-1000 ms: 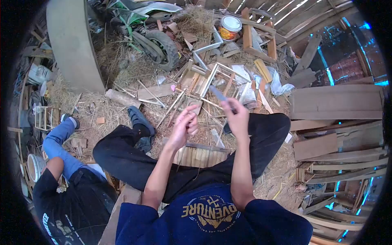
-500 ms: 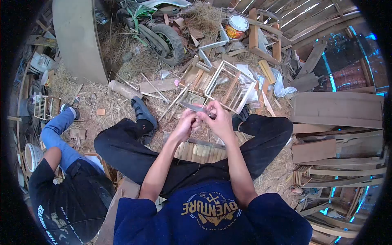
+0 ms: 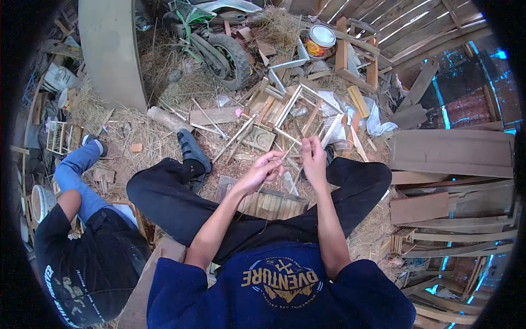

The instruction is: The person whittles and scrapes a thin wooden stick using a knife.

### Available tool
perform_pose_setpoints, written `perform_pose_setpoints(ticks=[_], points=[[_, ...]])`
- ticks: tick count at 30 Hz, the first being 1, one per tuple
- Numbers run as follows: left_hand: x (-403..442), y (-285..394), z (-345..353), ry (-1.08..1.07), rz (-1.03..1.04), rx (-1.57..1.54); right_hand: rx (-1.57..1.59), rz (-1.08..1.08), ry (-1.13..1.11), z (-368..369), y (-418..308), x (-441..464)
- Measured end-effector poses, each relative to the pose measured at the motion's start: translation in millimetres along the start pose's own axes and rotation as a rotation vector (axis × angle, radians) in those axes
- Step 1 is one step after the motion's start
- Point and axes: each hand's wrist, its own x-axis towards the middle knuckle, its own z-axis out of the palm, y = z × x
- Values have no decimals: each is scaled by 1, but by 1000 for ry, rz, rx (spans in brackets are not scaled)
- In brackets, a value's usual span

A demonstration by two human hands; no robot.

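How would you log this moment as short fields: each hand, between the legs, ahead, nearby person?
Left hand: pinches a thin stick
Right hand: grips a knife, blade away from the body
Between the legs: slatted wooden piece
Ahead: lidded bucket, motorbike wheel
Nearby person: co-worker at left, black shirt, blue trousers

Looks like a rough barn or shed, used as a woodworking spot. Has gappy plank walls (image 3: 419,26) between one and two o'clock, stacked boards (image 3: 419,208) between three and four, wooden frames (image 3: 289,105) between twelve and one, straw (image 3: 131,123) strewn toward ten, and a motorbike (image 3: 211,57) at eleven.
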Motion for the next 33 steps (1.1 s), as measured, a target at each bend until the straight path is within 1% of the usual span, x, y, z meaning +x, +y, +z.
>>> perform_pose_setpoints(ticks=[2, 3, 4, 5, 7, 8, 11, 12, 13, 15, 16, 17, 19, 20, 23, 24, 26, 28, 32, 33], points=[[2, -7, -3, 15, -11, -66, -46, -125, -83, 5, 5, -4], [2, -8, -4, 14, 7, -8, -74, -185, -122, 5, 5, -7], [3, -8, -5, 15, 32, 48, -87, -200, -125, 1, 3, -7], [5, -7, -6, 24, 65, 102, -105, -147, -75, -4, 2, -4], [1, -1, 4, 31, 63, 76, -130, -42, 12, -13, -4, 2], [1, -1, 5, 21, 75, 78, -210, -81, 62, -13, -7, 1], [2, -9, -1, 40, 98, 73, -349, -302, 76, 0, -8, -12], [5, -10, -3, 50, 119, 79, -456, -374, 56, -5, -13, -12], [8, -10, -6, 63, 146, 86, -425, -304, 61, -11, -17, -7], [5, -7, -3, 60, 135, 98, -352, -159, 69, -16, -21, 4], [1, -2, 2, 52, 128, 111, -357, -120, 90, -15, -17, 8], [-1, 0, 4, 41, 121, 123, -370, -201, 71, -9, -16, 4], [7, -10, -7, 85, 159, 136, -396, -357, 41, 2, -16, -8], [11, -17, -13, 108, 180, 140, -439, -368, 23, 2, -12, -8], [6, -6, -7, 98, 131, 180, -379, -191, 144, -5, -15, 4], [7, -9, -9, 108, 145, 159, -419, -104, 121, -6, -15, 7], [11, -19, -12, 114, 159, 120, -471, -261, 82, 6, -4, -2], [9, -15, -13, 119, 140, 162, -570, -379, 25, 3, -3, -8], [9, -14, -7, 110, 185, 205, -431, -113, 135, -4, -5, 2], [9, -14, -7, 94, 199, 210, -442, -159, 113, 0, -5, -2]])
